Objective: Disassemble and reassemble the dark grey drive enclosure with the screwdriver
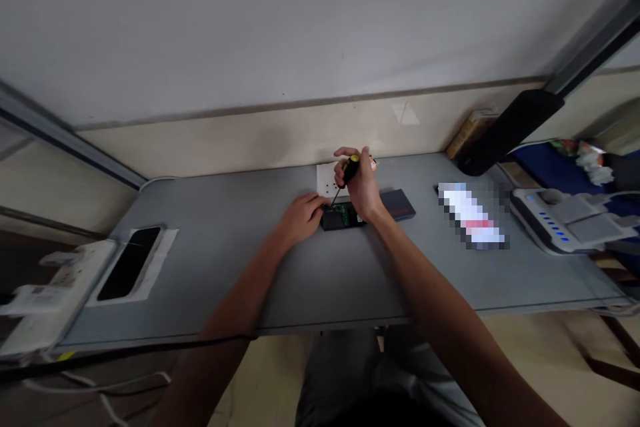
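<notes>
My right hand [361, 183] is closed around a screwdriver [349, 172] with a black and yellow handle. Its thin shaft slants down and left to a small black device [342, 216] with a green circuit board showing inside, lying on the grey table [240, 260]. My left hand [302, 215] rests at the device's left end, fingers curled against it and holding it down. A dark flat cover [400, 203] lies just right of the device, partly behind my right wrist.
A white card [326, 180] lies behind the device. A black phone [129, 263] on white paper sits at the table's left. A pixelated item [473, 215], a grey unit with blue lights [555, 219] and a black lamp arm [505, 130] stand right.
</notes>
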Motion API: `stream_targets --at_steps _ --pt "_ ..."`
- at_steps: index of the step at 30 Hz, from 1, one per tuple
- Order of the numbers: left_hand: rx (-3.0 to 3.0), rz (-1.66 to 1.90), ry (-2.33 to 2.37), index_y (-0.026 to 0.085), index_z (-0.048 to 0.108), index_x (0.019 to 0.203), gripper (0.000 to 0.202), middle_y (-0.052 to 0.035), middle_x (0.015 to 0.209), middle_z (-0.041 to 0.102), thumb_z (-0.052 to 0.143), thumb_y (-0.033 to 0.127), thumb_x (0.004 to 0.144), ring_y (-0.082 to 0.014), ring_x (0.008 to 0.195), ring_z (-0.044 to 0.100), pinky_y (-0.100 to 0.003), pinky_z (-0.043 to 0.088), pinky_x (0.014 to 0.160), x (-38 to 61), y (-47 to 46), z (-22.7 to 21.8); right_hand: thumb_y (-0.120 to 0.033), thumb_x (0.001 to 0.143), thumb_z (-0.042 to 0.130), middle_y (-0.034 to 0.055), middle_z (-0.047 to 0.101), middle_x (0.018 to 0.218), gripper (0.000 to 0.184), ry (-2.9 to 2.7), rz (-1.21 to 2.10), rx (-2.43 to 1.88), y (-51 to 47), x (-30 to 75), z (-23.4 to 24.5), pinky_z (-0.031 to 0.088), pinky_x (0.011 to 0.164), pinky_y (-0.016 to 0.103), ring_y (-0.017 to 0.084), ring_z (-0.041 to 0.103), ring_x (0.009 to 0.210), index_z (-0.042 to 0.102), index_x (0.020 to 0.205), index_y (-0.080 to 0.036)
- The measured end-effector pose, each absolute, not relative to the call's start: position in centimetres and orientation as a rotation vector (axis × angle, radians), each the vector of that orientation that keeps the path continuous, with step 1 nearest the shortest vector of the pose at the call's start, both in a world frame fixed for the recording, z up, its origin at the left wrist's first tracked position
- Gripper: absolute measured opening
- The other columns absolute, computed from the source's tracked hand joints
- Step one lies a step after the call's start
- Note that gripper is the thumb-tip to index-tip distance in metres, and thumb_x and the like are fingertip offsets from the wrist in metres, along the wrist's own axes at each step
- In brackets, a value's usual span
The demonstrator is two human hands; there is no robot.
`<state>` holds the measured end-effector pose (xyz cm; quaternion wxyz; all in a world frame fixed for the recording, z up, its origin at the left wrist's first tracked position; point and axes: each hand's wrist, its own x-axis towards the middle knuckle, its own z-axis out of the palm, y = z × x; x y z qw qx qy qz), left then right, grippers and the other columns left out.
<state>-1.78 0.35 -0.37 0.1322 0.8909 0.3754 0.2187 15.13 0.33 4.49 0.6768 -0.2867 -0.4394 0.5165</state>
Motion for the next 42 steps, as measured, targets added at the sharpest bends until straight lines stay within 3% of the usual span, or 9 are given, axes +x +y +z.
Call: stream_targets --at_steps 7,13,17,22,27,29,33,38,42 --pt "2.617 0.624 1.075 0.022 0.070 0.112 0.035 -0.0054 0.105 0.070 0.046 0.006 0.091 -0.0222 0.105 0.066 -0.041 0.054 0.099 -2.0 0.5 -0.7 -0.063 0.064 0.088 -0.0024 0.062 0.083 0.058 -0.956 1.242 -0.645 0.3 16.2 4.2 0.052 0.067 0.029 0.013 0.062 0.072 0.045 0.071 -0.025" --pt "2.595 0.603 1.078 0.024 0.069 0.116 0.037 -0.0045 0.107 0.070 0.045 0.007 0.093 -0.0222 0.106 0.065 -0.041 0.054 0.099 -2.0 0.3 -0.5 -0.076 0.071 0.075 -0.0116 0.033 0.053 0.063 -1.011 1.069 -0.799 0.7 16.2 4.1 0.034 0.044 0.025 0.008 0.035 0.044 0.035 0.073 -0.027" --pt "2.588 0.606 1.084 0.022 0.069 0.114 0.036 -0.0059 0.106 0.070 0.045 0.006 0.093 -0.0226 0.105 0.066 -0.041 0.054 0.099 -1.9 0.2 -0.4 -0.084 0.081 0.054 -0.0057 0.046 0.062 0.058 -0.970 1.175 -0.739 0.8 16.4 4.6 0.044 0.053 0.029 0.011 0.048 0.053 0.055 0.085 -0.027" --pt "2.594 0.617 1.073 0.022 0.069 0.115 0.037 -0.0055 0.106 0.070 0.045 0.006 0.093 -0.0220 0.105 0.066 -0.040 0.054 0.098 -1.9 0.2 -0.5 -0.064 0.067 0.084 -0.0019 0.061 0.084 0.050 -0.960 1.233 -0.710 0.3 16.9 4.8 0.052 0.069 0.030 0.013 0.064 0.074 0.054 0.079 -0.026" --pt "2.584 0.624 1.082 0.021 0.070 0.111 0.034 -0.0054 0.104 0.070 0.046 0.006 0.093 -0.0216 0.100 0.067 -0.040 0.055 0.097 -1.8 0.3 -0.5 -0.066 0.069 0.083 -0.0105 0.046 0.058 0.059 -1.048 1.051 -0.826 0.3 16.7 4.4 0.040 0.050 0.026 0.009 0.047 0.047 0.038 0.074 -0.027" --pt "2.570 0.637 1.090 0.022 0.070 0.109 0.033 -0.0053 0.103 0.071 0.046 0.006 0.093 -0.0217 0.100 0.068 -0.039 0.055 0.095 -1.7 0.3 -0.4 -0.075 0.072 0.074 -0.0111 0.040 0.054 0.059 -1.068 1.005 -0.829 0.5 16.6 4.4 0.038 0.049 0.026 0.009 0.043 0.046 0.040 0.076 -0.027" --pt "2.522 0.678 1.099 0.021 0.071 0.106 0.033 -0.0056 0.102 0.072 0.044 0.006 0.093 -0.0212 0.099 0.068 -0.038 0.055 0.094 -1.7 0.4 -0.4 -0.086 0.078 0.055 -0.0047 0.051 0.066 0.060 -1.063 1.104 -0.747 0.6 16.5 4.7 0.045 0.058 0.029 0.012 0.053 0.059 0.055 0.083 -0.027" --pt "2.537 0.702 1.061 0.023 0.072 0.106 0.033 -0.0046 0.103 0.073 0.046 0.007 0.092 -0.0204 0.097 0.068 -0.038 0.056 0.093 -1.8 0.7 -0.7 -0.074 0.068 0.079 -0.0034 0.061 0.076 0.055 -1.104 1.151 -0.766 0.1 16.5 4.8 0.052 0.073 0.032 0.014 0.063 0.072 0.052 0.076 -0.026" --pt "2.575 0.696 1.040 0.022 0.073 0.107 0.034 -0.0055 0.103 0.073 0.046 0.007 0.092 -0.0204 0.096 0.069 -0.037 0.057 0.093 -1.8 0.7 -0.6 -0.072 0.069 0.078 -0.0079 0.051 0.062 0.059 -1.166 0.999 -0.873 0.0 16.3 4.3 0.046 0.062 0.028 0.011 0.054 0.057 0.042 0.073 -0.026"
